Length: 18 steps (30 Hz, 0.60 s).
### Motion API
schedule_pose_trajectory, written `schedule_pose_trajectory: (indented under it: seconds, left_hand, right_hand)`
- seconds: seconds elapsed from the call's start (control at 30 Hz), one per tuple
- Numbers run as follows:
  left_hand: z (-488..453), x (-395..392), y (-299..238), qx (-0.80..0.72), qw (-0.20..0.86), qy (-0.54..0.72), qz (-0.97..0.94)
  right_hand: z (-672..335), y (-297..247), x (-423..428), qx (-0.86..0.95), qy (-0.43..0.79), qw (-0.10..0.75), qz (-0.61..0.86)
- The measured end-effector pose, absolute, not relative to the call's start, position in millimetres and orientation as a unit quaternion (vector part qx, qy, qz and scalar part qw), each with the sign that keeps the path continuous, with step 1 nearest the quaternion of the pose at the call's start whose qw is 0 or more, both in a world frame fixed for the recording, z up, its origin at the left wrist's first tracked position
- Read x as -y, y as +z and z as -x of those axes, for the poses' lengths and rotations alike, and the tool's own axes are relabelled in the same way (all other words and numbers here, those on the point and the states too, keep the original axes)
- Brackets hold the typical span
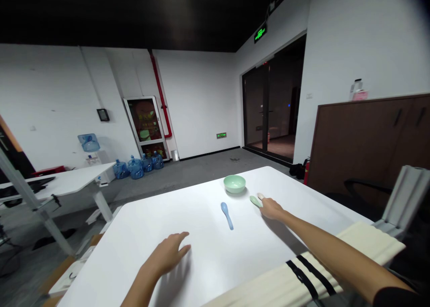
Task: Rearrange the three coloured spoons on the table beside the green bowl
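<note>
My right hand (273, 208) is at the right side of the white table, fingers closed around the handle end of a light green spoon (255, 201). A pale pinkish spoon (260, 195) pokes out just beyond my index finger; its handle is hidden by the hand, so I cannot tell if it is gripped too. Left of these lies a blue spoon (226, 215), untouched on the tabletop. Behind the spoons stands a green bowl (234, 184), upright, with nothing visible in it. My left hand (169, 252) hovers over the table's left part, open, thumb and fingers apart, holding nothing.
The white table (141, 222) has a cream cloth-like strip with black bands (268, 289) along its near edge. A grey metal post (408, 199) rises at the right, near a brown cabinet (363, 146). Blue water jugs (135, 167) stand on the floor beyond, left.
</note>
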State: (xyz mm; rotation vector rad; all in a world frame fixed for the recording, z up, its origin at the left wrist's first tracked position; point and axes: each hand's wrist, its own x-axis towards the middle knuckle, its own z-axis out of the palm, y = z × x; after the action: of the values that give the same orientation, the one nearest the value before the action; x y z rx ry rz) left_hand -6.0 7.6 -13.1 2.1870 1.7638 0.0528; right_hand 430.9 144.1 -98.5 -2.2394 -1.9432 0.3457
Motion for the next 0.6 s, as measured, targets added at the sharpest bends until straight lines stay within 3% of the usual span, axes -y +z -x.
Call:
schedule_pose_trajectory:
  seconds: [0.3,0.6]
  left_hand:
    - [7,-7,-13,-0.618,0.163,0.022,-0.769]
    - [7,-9,-15,-0.618,0.163,0.024,-0.768]
  right_hand:
    - [-407,-100,-144,0.708,0.108,0.125,0.687]
    - [-404,-107,-143,0.708,0.116,0.098,0.690]
